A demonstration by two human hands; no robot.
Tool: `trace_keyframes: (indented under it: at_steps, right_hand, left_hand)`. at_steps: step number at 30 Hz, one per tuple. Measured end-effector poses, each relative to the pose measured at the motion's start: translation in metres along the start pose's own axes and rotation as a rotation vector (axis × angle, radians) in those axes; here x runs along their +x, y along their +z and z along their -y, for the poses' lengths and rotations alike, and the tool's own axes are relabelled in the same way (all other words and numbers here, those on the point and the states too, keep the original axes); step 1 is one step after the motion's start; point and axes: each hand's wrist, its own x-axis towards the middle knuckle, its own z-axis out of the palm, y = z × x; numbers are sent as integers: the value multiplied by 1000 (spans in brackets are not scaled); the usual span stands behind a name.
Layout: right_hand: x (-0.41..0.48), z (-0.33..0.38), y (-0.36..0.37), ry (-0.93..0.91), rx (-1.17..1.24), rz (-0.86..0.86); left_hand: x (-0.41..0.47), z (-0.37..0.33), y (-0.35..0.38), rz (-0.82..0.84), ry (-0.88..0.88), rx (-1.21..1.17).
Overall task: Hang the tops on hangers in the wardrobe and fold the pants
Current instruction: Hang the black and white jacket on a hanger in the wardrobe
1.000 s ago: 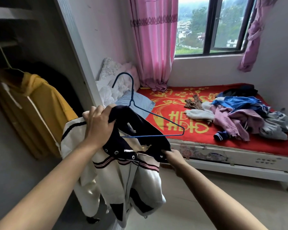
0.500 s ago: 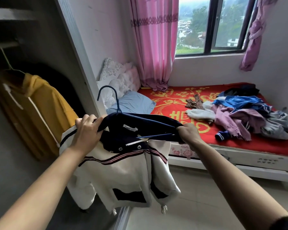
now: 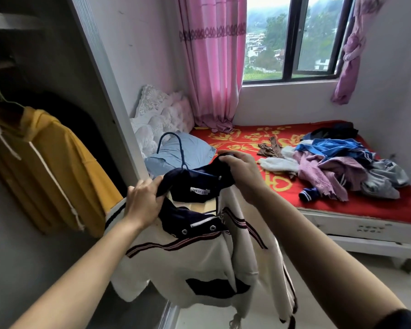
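While in both hands [image 3: 144, 201] [image 3: 243, 173], cream top [image 3: 188, 264], neck label [image 3: 199, 191] "JORDY L…"

hands gripping navy collar of cream top [image 3: 188, 264]; blue hanger [image 3: 176, 150] inside

A yellow hoodie [image 3: 52, 167] fills the left side of the wardrobe [image 3: 64, 55]. Between it and the white frame [image 3: 109, 96] lies a narrow dark gap, its contents indistinct.

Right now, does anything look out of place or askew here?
Yes. A pile of clothes lies jumbled on the bed, unfolded. The cream jacket sits lopsided on the blue hanger, whose hook tilts left while the left hand and right hand grip its navy collar.
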Motion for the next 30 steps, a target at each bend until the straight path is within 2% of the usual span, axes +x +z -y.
trace_keyframes:
  at_steps: [1, 3, 5, 8, 10, 12, 13, 15, 17, 18, 20, 21, 23, 24, 25, 26, 28, 29, 30]
  right_hand:
    - [-3, -3, 7, -7, -33, 42]
    - [-8, -13, 11, -39, -286, 153]
    - [-10, -23, 2, -12, -509, 252]
    - [-6, -22, -20, 98, -548, 321]
    - [0, -15, -30, 70, -560, 243]
    - [1, -8, -26, -23, -473, 170]
    - [0, -5, -21, -59, -351, 144]
    - [-3, 3, -9, -37, -18, 92]
    - [-1, 5, -2, -23, 74, 137]
    - [1, 6, -3, -57, -75, 202]
    - [7, 3, -9, -153, -640, 359]
    - [11, 1, -13, -206, -932, 383]
    - [18, 0, -24, -374, -1363, 206]
    - [23, -1, -30, -487, -1452, 119]
    - [27, -3, -35, -547, -1476, 111]
    - [30, -5, -39, -529, -1473, 178]
    - [34, -15, -39, -376, -1386, 374]
    - [34, -23, -37, -338, -1335, 425]
    - [33, -31, -34, -373, -1295, 422]
  left_hand:
    - [-2, -6, 2, -6, -41, -97]
    - [-6, -19, 5, -69, -125, -291]
    - [-11, -28, 10, -112, -174, -387]
    - [-16, -33, 13, -78, -248, -561]
    - [-12, -33, 12, -79, -296, -793]
    - [-6, -31, 9, -111, -342, -947]
    - [-3, -30, 7, -118, -359, -982]
    - [3, -27, 4, -108, -358, -1011]
    - [6, -28, 3, -102, -348, -1064]
    - [7, -29, 4, -108, -359, -1085]
    - [3, -28, 9, -144, -427, -1047]
    - [0, -27, 12, -154, -453, -1008]
    - [-7, -25, 16, -158, -459, -974]
    - [-7, -23, 17, -160, -451, -961]
    - [-5, -21, 16, -159, -449, -951]
    - [-3, -20, 14, -163, -451, -953]
    - [3, -16, 12, -184, -468, -981]
    - [4, -14, 10, -193, -475, -979]
    - [4, -12, 9, -196, -474, -980]
